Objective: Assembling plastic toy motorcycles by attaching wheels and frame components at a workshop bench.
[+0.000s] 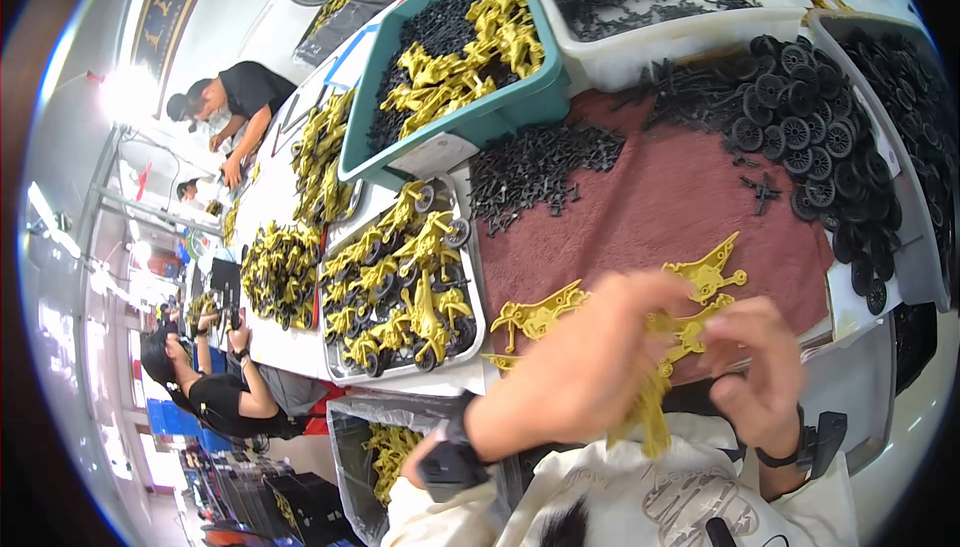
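My left hand point(590, 357), blurred by motion, is closed on yellow plastic toy motorcycle parts point(652, 417) that hang below its fingers in front of my chest. Just to the right is my right hand point(762, 372), its fingers bent and its thumb apart from them, with nothing visible between. Beyond the hands, on the reddish-brown cloth point(620, 207), several flat yellow body halves are laid out. One yellow half point(535, 315) lies left of my left hand, another yellow half point(710, 265) past the fingertips. My left hand hides part of the row.
A metal tray point(478, 322) of yellow toy motorcycles with black wheels stands at left. Behind are a teal bin point(555, 82) and a white bin point(600, 62) of black parts. Black wheels point(800, 132) are heaped at right, small black pieces point(535, 172) at the cloth's far left. Co-workers sit further left.
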Motion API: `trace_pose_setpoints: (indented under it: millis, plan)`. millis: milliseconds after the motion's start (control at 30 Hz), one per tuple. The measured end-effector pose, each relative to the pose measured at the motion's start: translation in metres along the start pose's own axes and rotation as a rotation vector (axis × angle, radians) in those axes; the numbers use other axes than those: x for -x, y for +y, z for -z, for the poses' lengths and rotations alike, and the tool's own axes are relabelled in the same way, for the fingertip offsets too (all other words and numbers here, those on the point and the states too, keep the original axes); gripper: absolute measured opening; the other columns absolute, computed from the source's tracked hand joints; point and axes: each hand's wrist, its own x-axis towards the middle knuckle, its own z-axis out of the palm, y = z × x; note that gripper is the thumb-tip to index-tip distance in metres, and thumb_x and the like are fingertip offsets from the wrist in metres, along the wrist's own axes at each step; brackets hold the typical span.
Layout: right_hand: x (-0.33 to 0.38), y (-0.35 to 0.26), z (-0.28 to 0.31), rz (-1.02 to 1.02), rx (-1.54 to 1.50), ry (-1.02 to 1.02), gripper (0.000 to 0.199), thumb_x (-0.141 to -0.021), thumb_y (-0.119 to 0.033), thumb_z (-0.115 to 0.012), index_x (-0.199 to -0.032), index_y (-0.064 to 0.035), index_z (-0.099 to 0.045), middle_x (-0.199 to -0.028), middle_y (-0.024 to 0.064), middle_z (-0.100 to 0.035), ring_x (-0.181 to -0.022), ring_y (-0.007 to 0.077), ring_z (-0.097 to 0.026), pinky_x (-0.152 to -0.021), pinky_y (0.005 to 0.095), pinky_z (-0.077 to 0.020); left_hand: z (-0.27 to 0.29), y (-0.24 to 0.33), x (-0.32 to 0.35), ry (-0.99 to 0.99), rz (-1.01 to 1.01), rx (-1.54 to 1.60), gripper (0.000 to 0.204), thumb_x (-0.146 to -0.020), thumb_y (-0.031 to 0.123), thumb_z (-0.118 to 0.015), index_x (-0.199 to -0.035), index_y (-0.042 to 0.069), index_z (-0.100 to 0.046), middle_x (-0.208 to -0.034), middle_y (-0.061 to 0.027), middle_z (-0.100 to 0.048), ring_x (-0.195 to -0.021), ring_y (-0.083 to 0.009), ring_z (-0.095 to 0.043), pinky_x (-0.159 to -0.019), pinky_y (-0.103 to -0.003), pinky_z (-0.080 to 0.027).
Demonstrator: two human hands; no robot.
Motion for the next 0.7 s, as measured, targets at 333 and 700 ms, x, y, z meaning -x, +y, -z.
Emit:
trace_pose_setpoints:
  millis: [333,700]
  plan:
    - [0.023,0.003,-0.014,-0.143,0.019,0.078,0.035,-0.082,-0.019,-0.076,-0.102,0.0018,-0.055,-0.077,0.0065,-0.058,-0.067,0.0116,-0.053,-0.06,0.0248,-0.0408,-0.055,0.018,0.017,0.157,0.252,0.419,0.034,-0.098,0.012,-0.044,-0.128,-0.004,-0.04,-0.085,-0.0151,-0.055,-0.076,-0.0276,-0.058,-0.069,-0.036,-0.045]
    - [0.025,0.001,-0.012,0.098,0.267,0.129,0.017,-0.079,-0.012,-0.07,-0.085,-0.0009,-0.059,-0.072,0.0088,-0.057,-0.063,0.0194,-0.052,-0.056,0.0292,-0.0387,-0.063,0.021,0.029,0.272,0.223,0.45,0.048,-0.1,0.035,-0.048,-0.126,-0.004,-0.039,-0.102,-0.0173,-0.05,-0.091,-0.0232,-0.051,-0.079,-0.035,-0.042]
